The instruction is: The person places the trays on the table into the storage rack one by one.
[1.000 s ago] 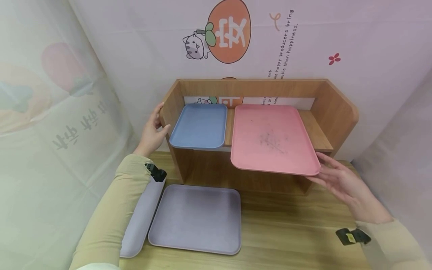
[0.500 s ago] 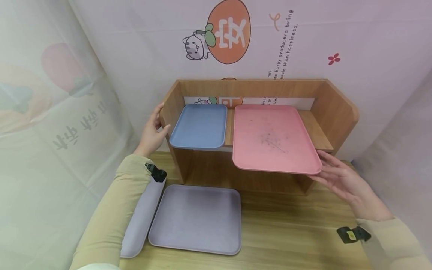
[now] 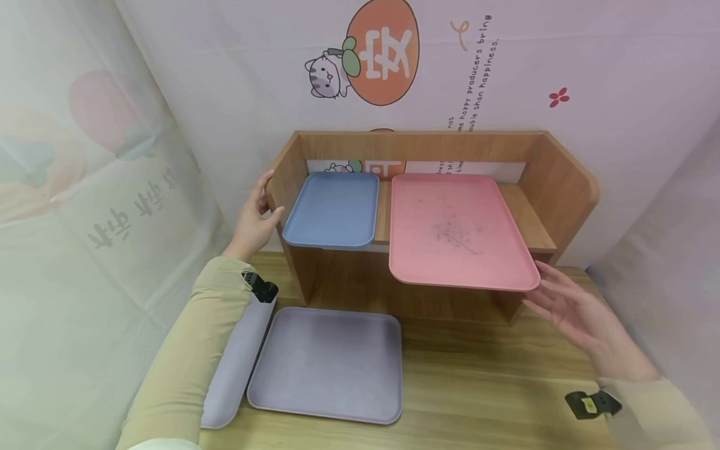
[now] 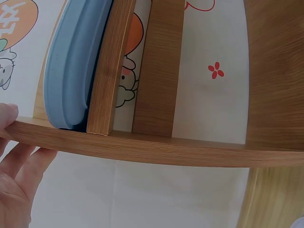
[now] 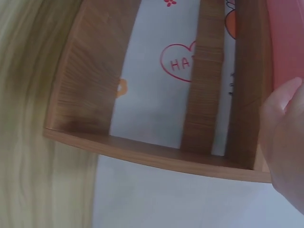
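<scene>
My left hand (image 3: 254, 219) grips the left side panel of a wooden desktop shelf (image 3: 422, 147); the left wrist view has the thumb on one face of the panel and fingers (image 4: 35, 166) on the other. A blue tray (image 3: 333, 209) lies on the upper board, beside that hand. To its right lies a larger pink tray (image 3: 450, 212) with a faint plant print, its front end jutting past the board. At the pink tray's front right corner is my right hand (image 3: 579, 315), fingers loosely extended, fingertips at the rim. Whether they touch it is hard to tell.
On the wooden table (image 3: 478, 400) in front of the shelf lies a greyish-purple tray (image 3: 326, 365). Another purple tray (image 3: 236, 369) is left of it, partly hidden by the left sleeve. A printed cloth (image 3: 253, 81) hangs behind, with pale cloth at both sides.
The pink tray has shifted slightly to the right. My right hand has loosened at its corner and drawn a little right and down. My left hand has stayed on the panel.
</scene>
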The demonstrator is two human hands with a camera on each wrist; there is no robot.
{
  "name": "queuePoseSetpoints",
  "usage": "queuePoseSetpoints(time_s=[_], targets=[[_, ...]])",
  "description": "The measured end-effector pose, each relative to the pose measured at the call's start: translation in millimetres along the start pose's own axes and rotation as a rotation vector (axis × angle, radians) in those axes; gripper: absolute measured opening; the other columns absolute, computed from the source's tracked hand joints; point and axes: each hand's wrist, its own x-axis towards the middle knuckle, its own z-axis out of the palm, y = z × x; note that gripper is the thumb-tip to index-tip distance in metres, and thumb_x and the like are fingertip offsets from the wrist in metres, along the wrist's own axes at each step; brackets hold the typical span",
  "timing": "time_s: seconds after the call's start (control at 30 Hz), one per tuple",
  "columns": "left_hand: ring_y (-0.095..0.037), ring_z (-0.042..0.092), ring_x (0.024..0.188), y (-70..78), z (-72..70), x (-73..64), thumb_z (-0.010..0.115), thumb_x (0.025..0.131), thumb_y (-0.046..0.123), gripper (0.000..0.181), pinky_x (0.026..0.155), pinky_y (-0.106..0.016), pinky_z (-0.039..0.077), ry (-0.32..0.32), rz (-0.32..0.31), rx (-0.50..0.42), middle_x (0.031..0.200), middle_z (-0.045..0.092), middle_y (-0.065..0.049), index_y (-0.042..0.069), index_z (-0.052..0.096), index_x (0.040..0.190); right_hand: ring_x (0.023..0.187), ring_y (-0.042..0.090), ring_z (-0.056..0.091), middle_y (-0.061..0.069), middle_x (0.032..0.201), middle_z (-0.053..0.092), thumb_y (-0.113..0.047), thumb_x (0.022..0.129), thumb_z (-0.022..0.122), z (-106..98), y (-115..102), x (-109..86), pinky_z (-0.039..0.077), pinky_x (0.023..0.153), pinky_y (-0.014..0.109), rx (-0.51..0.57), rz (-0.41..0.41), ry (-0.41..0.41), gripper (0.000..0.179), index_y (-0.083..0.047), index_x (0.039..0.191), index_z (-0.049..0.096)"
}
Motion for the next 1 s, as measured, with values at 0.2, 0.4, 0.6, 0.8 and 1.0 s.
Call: queuePoseSetpoints(time_s=[0.2,0.4,0.6,0.8,1.0], targets=[[-0.042,0.048,0.124,0.0,0.6,-0.2,0.054,0.091,-0.002,0.072,0.103,-0.054,0.040,0.008,0.021,0.008,0.146,0.036,-0.025,0.026,0.023,0.150,0.122,0.028,0.053,0.017,0.130,0.056,-0.004,0.102,0.010,-19,19,-9.8,0.040,0.106,0.043,0.053,0.035,-0.044,0.049,-0.004,0.131,0.049],[-0.042,0.048,0.124,0.2,0.5,0.0,0.054,0.092,-0.001,0.072,0.103,-0.054,0.039,0.007,0.017,-0.001,0.146,0.035,-0.024,0.027,0.023,0.150,0.118,0.023,0.056,0.010,0.126,0.059,-0.004,0.102,0.022,-41,62,-14.5,0.043,0.104,0.039,-0.047,0.129,0.068,0.042,-0.012,0.125,0.056],[-0.043,0.045,0.126,6.1,0.1,-2.2,0.053,0.092,-0.001,0.071,0.104,-0.055,0.038,-0.006,-0.010,-0.014,0.149,0.032,-0.023,0.024,0.022,0.150,0.109,0.012,0.057,-0.003,0.116,0.060,-0.011,0.102,0.033,-61,120,-12.7,0.047,0.099,0.035,-0.254,0.297,0.246,0.033,-0.027,0.113,0.060],[-0.047,0.043,0.126,29.9,-1.3,-12.3,0.051,0.092,-0.005,0.068,0.103,-0.057,0.037,-0.015,-0.016,-0.008,0.148,0.030,-0.027,0.014,0.021,0.150,0.118,0.014,0.053,-0.006,0.125,0.052,-0.005,0.102,0.029,-78,160,-8.3,0.043,0.105,0.038,-0.296,0.314,0.049,0.040,-0.021,0.126,0.057],[-0.048,0.043,0.126,37.5,-1.8,-15.5,0.050,0.092,-0.006,0.068,0.102,-0.059,0.037,-0.016,-0.006,-0.004,0.148,0.028,-0.029,0.013,0.020,0.150,0.113,0.020,0.054,0.006,0.123,0.053,-0.014,0.101,0.040,-71,189,11.8,0.046,0.100,0.045,-0.465,0.393,0.240,0.041,-0.004,0.141,0.035]])
